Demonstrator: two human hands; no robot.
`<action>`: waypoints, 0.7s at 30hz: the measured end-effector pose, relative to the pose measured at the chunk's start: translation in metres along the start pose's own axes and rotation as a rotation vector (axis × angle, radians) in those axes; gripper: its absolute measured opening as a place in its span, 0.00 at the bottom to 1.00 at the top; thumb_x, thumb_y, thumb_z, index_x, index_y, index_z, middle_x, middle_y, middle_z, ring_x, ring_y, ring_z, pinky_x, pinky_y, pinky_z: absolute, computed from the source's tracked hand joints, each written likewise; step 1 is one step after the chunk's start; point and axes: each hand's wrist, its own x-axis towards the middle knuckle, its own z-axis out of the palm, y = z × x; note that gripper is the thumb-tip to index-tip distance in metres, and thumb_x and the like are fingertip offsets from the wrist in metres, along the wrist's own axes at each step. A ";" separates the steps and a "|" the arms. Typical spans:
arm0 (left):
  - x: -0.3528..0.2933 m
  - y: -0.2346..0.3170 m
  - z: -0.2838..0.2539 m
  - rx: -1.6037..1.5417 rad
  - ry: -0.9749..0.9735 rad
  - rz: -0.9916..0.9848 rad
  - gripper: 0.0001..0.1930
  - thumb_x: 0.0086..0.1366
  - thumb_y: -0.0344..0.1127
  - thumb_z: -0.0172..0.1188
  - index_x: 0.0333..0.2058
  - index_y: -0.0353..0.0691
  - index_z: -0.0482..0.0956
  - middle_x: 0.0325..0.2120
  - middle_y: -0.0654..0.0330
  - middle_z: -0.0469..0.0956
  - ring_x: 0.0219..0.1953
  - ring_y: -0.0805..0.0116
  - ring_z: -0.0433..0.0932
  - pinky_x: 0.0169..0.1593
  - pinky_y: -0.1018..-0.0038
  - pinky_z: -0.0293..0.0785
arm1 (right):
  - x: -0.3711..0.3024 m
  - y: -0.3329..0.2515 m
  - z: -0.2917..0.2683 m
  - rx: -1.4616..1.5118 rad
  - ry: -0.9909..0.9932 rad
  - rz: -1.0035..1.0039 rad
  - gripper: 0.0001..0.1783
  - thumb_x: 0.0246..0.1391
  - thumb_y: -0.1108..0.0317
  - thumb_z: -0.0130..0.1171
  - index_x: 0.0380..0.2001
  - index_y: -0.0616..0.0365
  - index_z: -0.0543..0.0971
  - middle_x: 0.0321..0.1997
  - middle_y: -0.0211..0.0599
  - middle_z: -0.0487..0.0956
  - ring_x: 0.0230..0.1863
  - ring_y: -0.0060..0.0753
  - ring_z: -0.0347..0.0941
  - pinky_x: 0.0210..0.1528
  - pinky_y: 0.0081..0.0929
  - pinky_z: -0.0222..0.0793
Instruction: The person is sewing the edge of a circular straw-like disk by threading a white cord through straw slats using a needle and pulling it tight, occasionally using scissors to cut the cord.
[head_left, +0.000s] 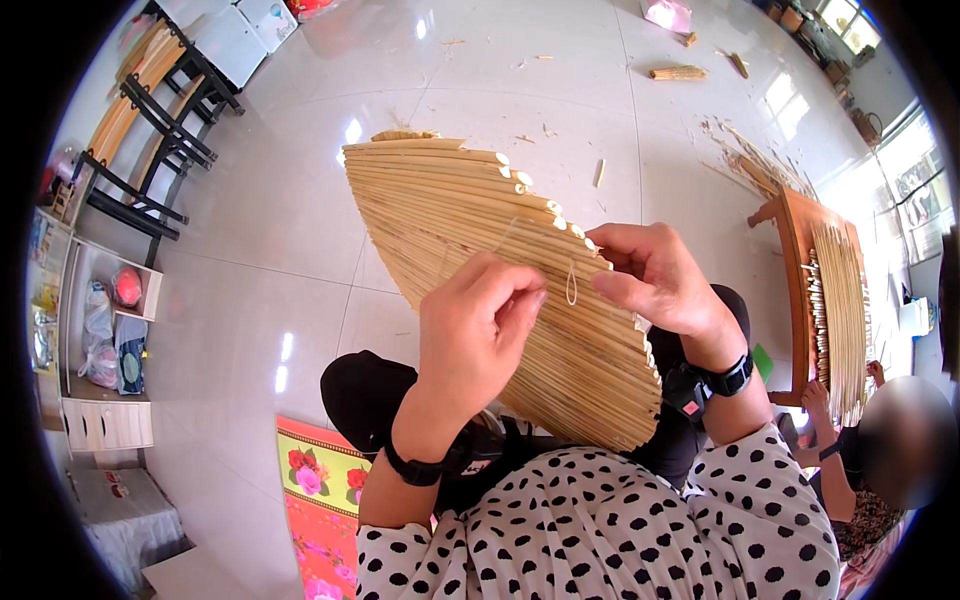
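A fan-shaped mat of straw-coloured stalks (580, 370), laid side by side, rests tilted over my lap. Its cut stalk ends line the right edge. My right hand (655, 275) grips that edge, the thumb on the near face and the fingers partly hidden behind. Over the middle of the mat, my left hand (485, 315) is closed in a pinch on a fine pale thread. A small loop of the thread (571, 283) stands out between my hands against the stalks. Whether a needle is in the pinch cannot be made out.
At right, another person's hand (817, 400) touches a stalk mat (840, 300) on a wooden table (797, 260). Loose stalks (750, 165) and a bundle (678, 73) lie on the tiled floor. Black chairs (150, 150) and shelves (105, 340) stand left, near a floral mat (320, 500).
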 end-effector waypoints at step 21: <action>-0.003 0.009 0.005 0.290 0.004 0.064 0.05 0.54 0.26 0.65 0.28 0.42 0.77 0.23 0.63 0.71 0.22 0.61 0.75 0.23 0.68 0.70 | -0.001 0.004 -0.006 0.032 -0.025 0.018 0.18 0.54 0.68 0.58 0.45 0.70 0.77 0.33 0.37 0.81 0.34 0.17 0.73 0.37 0.19 0.72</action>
